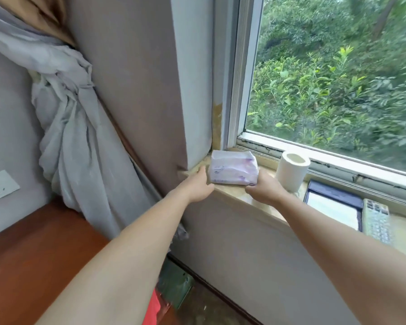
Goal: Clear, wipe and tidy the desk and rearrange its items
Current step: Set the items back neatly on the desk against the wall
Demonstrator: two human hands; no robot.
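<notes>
Tissue pack: on windowsill, left corner, beside toilet roll. Left hand, right hand grip its ends, fingers closed. Step: probably rehoming; next, let go cleanly

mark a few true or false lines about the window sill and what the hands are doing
1. The left hand and the right hand hold the tissue pack by its two ends, at the window sill. True.
2. The toilet roll stands to the left of the tissue pack. False: it stands upright to the right of it, beyond the right hand.
3. A remote control lies on the sill at the far right. True.
4. The grey curtain hangs straight and loose. False: it is tied into a knot.
</notes>
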